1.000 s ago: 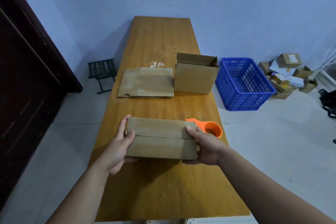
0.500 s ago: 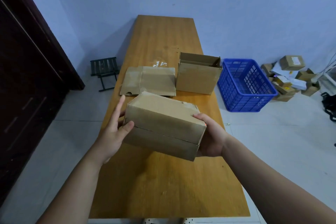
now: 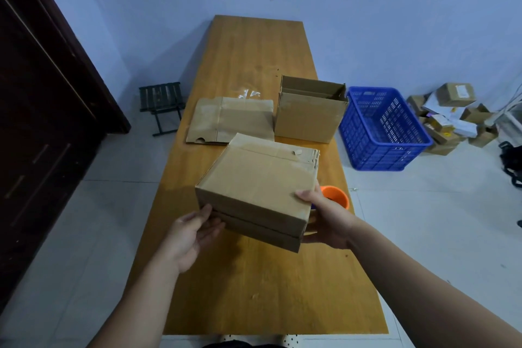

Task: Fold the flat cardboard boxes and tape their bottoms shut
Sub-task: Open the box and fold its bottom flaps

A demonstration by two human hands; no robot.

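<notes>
I see the folded box lifted over the wooden table, tilted, with its seamed side turned toward me. My right hand grips its right end, the thumb on the upper face and the other fingers under it. My left hand is open, its straight fingers touching the lower left corner. Behind the right hand is the orange tape dispenser. Farther away lie a flat cardboard and, beside it, an open box.

Bluish wall at 12, pale tile floor, dark wood door at 9. Long wooden table in the mid, lil folding stool at 10, blue crate at 2.
</notes>
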